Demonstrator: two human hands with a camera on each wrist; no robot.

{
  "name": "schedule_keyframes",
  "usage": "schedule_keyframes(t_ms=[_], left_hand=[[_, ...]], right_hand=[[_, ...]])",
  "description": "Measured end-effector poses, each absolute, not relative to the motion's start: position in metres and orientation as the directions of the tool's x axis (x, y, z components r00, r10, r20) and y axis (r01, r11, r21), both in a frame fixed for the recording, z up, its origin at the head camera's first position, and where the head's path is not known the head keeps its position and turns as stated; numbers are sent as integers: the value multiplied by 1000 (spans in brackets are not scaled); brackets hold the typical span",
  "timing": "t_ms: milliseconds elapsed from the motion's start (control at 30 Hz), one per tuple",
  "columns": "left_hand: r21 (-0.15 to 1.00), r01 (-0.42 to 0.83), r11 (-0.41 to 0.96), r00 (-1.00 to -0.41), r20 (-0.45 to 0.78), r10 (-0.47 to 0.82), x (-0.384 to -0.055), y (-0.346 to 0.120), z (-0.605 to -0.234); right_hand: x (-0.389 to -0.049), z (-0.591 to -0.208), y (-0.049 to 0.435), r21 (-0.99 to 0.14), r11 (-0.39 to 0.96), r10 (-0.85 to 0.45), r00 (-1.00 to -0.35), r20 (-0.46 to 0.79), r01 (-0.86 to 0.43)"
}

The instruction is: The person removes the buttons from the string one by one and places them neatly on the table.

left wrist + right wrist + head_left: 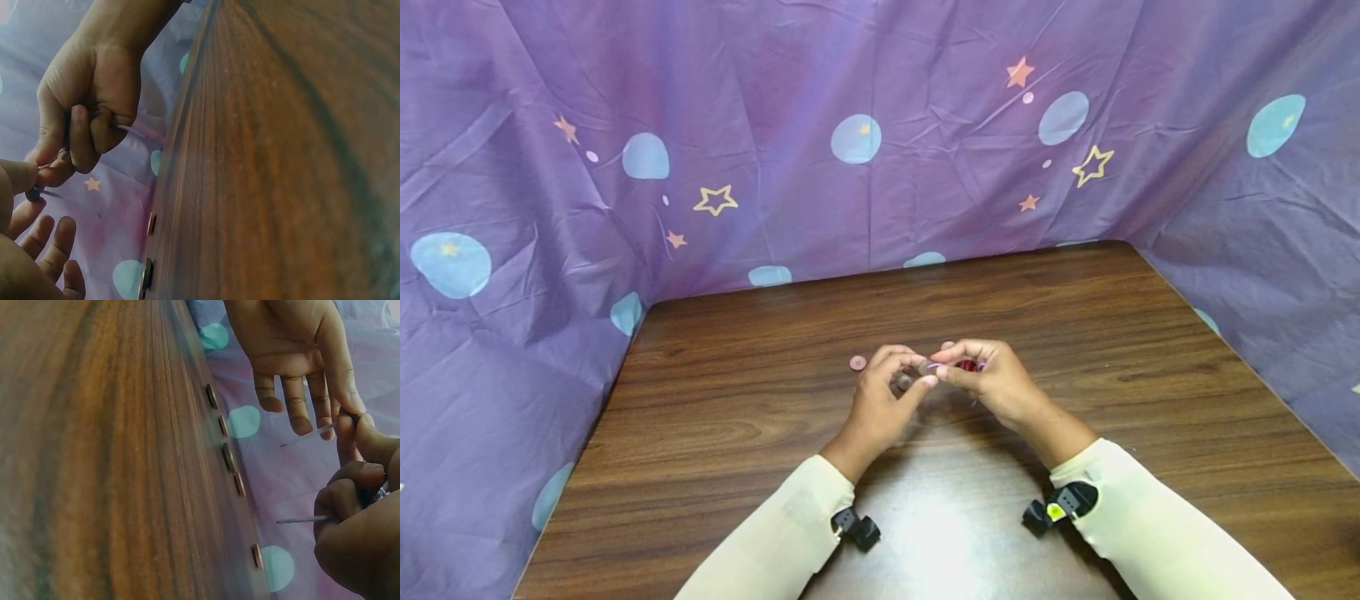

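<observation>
A purple cloth (775,92) printed with stars and pale blue blobs hung behind a wood-grained bench (737,400), whose surface caught a bright glare near the front. Above the bench, two hands met at their fingertips over one dark button (350,415). The left hand (880,393) had its grip on that button, pinched between thumb and forefinger, while its other three fingers stood away, loosely extended and apart. The right hand (1003,387) came in from the opposite side, its thumb tip against the button and its lower fingers curled into the palm round a pale cord (306,519). Two lengths of cord showed in the right wrist view: one stuck out past the curled fingers, and the other ran out beside the button, below the left fingers. Whether they were one piece could not be told.

Both forearms reached forward and inward in two pale sleeves (767,533), each with one black camera (867,533) at the wrist.

Farther out, five loose buttons (256,556) lay on the bench in the right wrist view, three pink and two dark, in a spaced row. From the head, one pink button lay just beyond the left hand, another by the right fingertips; a red thing (967,365) showed partly behind the right fingers, too hidden to name.
</observation>
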State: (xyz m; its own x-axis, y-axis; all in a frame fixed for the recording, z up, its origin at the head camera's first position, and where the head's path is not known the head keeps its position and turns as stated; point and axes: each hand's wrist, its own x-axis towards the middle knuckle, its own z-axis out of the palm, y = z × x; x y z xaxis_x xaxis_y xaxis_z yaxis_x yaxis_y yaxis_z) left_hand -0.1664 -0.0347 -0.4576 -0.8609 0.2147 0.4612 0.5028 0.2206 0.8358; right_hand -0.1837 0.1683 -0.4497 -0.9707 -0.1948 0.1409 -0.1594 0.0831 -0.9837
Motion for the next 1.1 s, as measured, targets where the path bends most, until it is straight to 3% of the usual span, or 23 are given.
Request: schedule_keyframes(t_ms=[367,1100], left_hand=[[825,530,197,-845,494,204,-167,-34,-458],[857,468,216,-881,432,192,-168,-36,-458]], right_hand=[[-184,-449,167,-988,75,-202,-972,120,-138],[-187,-451,169,-970,188,-150,-980,128,-155]])
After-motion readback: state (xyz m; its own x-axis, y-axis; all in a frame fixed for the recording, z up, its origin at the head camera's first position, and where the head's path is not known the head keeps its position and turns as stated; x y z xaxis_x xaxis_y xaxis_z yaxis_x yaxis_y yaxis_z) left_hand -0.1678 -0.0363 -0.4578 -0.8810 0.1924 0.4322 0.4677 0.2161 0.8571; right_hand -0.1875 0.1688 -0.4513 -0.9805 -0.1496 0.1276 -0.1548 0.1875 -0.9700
